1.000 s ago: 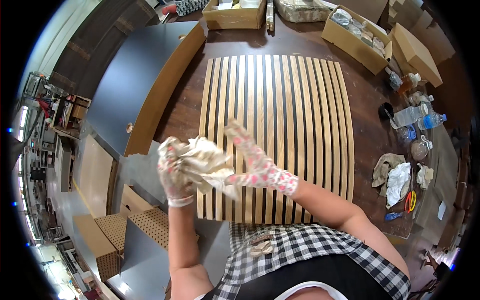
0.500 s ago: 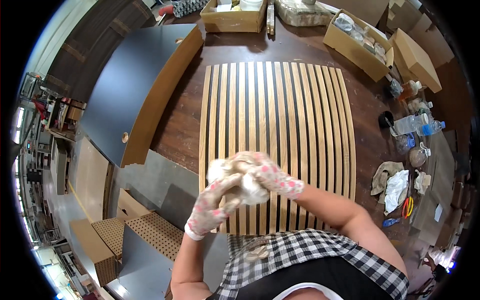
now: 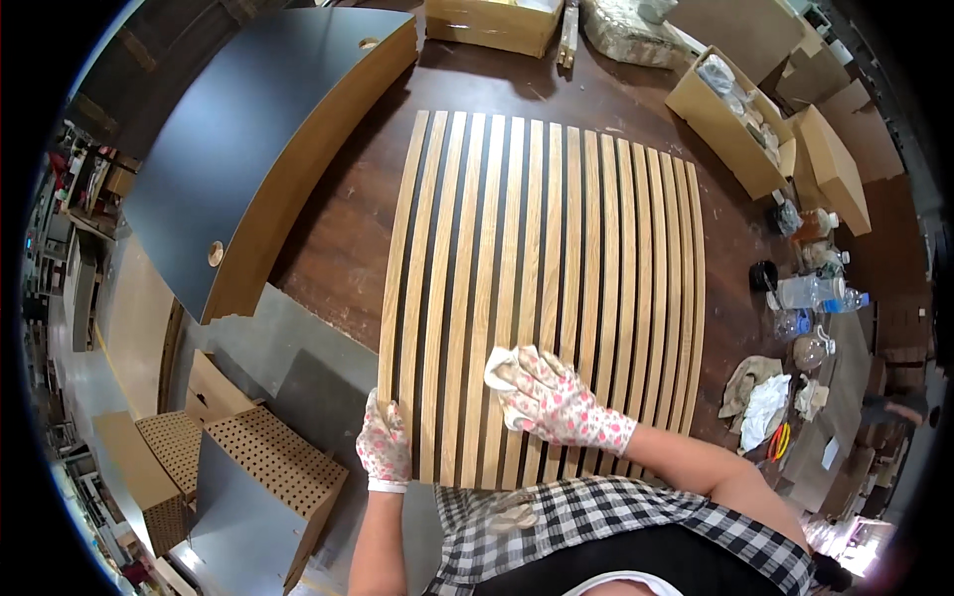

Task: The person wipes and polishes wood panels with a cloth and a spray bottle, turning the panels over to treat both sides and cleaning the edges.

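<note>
A slatted wood panel (image 3: pixel 527 228), light slats with dark gaps, lies on the brown table in front of me. At its near left corner, my left hand (image 3: pixel 384 445), in a pink-dotted white glove, grips the edge, thumb on top. My right hand (image 3: pixel 556 402), gloved alike, presses a crumpled white cloth (image 3: pixel 500 370) onto the near middle slats. The cloth is bunched under the palm and fingers, so part of it is hidden.
A curved dark panel (image 3: pixel 238 129) stands at the left. Perforated boards (image 3: pixel 268 462) sit lower left. An open carton (image 3: pixel 730 124), plastic bottles (image 3: pixel 807 291), rags (image 3: pixel 763 407) and yellow-and-red-handled scissors (image 3: pixel 779 442) line the right side. Another carton (image 3: pixel 487 28) stands at the back.
My hands, together on the cloth above the panel before, have parted. The left has gone to the panel's left edge; the right has brought the cloth down onto the slats.
</note>
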`<state>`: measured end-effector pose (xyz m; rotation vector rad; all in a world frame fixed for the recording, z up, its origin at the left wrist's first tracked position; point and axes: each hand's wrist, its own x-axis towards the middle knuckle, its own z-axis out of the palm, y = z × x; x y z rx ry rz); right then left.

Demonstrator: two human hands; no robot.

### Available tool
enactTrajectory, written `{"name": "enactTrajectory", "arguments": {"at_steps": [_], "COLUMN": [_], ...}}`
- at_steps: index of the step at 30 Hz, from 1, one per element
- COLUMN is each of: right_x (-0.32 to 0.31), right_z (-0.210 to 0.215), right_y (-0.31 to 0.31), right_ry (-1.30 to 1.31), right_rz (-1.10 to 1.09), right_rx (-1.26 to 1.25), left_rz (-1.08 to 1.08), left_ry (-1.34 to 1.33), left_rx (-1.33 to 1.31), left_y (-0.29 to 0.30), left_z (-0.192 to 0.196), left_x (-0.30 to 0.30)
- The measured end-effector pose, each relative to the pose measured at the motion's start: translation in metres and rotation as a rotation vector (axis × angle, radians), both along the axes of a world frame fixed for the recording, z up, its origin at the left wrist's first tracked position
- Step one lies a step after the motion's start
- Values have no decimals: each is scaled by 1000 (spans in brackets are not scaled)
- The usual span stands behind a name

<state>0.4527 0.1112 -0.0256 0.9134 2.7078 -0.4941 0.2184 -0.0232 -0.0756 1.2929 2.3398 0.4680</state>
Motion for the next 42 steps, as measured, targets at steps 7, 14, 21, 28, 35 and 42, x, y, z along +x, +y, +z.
{"name": "enactTrajectory", "arguments": {"at_steps": [7, 14, 21, 28, 35, 42], "right_x": [66, 38, 76, 86, 229, 233], "right_z": [-46, -30, -61, -57, -53, -52], "right_y": [227, 44, 276, 57, 224, 121], "right_ry": [198, 233, 371, 638, 312, 627], "right_rz": [-458, -237, -586, -259, -575, -570], "right_rx": [486, 37, 573, 315, 770, 468], "left_rz": [-43, 7, -52, -146, -333, -306], "left_ry": [-31, 9, 25, 193, 386, 481], "left_rx": [9, -6, -16, -141, -273, -113], "left_y": [21, 0, 17, -10, 10, -24], "left_z": [0, -3, -6, -29, -4, -61], "left_x": [17, -1, 12, -11, 8, -29]}}
